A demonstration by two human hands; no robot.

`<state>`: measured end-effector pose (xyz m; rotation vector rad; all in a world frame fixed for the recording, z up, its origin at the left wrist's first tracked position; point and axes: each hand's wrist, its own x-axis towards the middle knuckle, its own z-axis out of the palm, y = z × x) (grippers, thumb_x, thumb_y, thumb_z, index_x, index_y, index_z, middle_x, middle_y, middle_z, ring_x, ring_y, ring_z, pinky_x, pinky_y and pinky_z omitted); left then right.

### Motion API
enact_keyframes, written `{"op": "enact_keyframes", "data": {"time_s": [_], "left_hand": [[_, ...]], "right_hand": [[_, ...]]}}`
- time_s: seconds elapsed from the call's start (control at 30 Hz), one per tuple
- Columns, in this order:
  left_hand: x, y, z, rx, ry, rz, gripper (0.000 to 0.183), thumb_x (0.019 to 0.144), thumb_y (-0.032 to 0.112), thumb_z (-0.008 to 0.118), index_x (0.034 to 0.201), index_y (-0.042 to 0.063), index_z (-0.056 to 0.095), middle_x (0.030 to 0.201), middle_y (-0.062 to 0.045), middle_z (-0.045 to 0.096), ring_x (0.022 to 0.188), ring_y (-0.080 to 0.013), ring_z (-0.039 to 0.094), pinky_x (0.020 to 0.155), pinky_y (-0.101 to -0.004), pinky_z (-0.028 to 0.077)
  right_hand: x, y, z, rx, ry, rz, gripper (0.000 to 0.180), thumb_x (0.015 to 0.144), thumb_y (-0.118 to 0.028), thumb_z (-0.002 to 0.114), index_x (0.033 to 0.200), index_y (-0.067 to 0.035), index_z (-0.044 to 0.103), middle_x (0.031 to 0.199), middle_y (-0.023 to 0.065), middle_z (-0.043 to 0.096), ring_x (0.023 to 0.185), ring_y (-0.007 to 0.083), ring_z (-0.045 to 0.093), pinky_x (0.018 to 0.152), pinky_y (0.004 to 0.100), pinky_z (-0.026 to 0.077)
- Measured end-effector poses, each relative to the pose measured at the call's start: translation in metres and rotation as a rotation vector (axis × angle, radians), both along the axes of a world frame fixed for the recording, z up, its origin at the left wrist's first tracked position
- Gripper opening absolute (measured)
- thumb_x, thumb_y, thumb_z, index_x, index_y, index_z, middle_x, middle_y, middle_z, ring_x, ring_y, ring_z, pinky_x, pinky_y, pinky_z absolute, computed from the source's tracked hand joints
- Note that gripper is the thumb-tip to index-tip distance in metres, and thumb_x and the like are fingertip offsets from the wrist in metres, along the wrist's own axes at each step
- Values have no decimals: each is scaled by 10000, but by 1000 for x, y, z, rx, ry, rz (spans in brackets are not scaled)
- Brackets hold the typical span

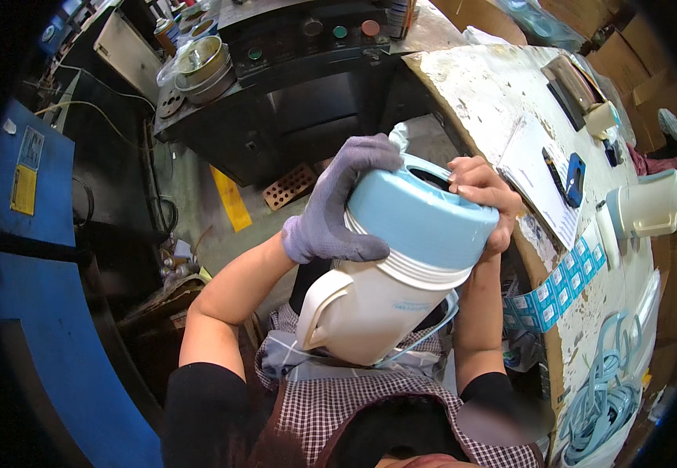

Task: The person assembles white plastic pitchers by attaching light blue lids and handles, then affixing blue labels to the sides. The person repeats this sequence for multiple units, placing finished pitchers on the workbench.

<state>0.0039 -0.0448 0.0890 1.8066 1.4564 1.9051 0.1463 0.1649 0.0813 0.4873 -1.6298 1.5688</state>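
In front of my chest I hold a cream plastic jug (382, 304) with its light blue end section (420, 202) raised and tilted away from me. A dark round opening (429, 177) shows in that blue end. My left hand (347, 199), in a grey-purple knit glove, grips the blue section from the left, its thumb along the cream ridges. My bare right hand (484, 196) holds the opposite side, fingertips at the edge of the opening. The jug's side handle (322, 313) points down to the left. A thin blue carrying handle (426, 330) hangs on its right side.
On the worktable (467, 82) at right lie papers (534, 169), a marker pen (558, 175), a blue cutter-like tool (575, 178), a label strip (561, 292), another jug (648, 207) and blue plastic handles (601, 380). A black machine (315, 58) stands ahead, a blue cabinet (40, 281) left.
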Motion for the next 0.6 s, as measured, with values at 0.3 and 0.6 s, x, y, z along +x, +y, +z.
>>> {"op": "enact_keyframes", "data": {"time_s": [0.3, 0.6], "left_hand": [[12, -34, 20, -132, 47, -45, 1081, 494, 506, 962, 1348, 89, 446, 1285, -154, 424, 1274, -366, 416, 1084, -503, 360], [-1, -28, 0, -66, 115, 90, 1210, 442, 514, 977, 1389, 50, 382, 1358, -192, 398, 1304, -363, 425, 1096, -496, 364]], "right_hand": [[39, -49, 24, 565, -24, -417, 1116, 521, -736, 846, 1314, -35, 491, 1169, 144, 574, 1110, 306, 538, 1013, 532, 386], [1, -22, 11, -92, -181, 70, 678, 722, -529, 772, 1123, 15, 709, 1160, 209, 680, 1084, 295, 644, 961, 407, 487]]}}
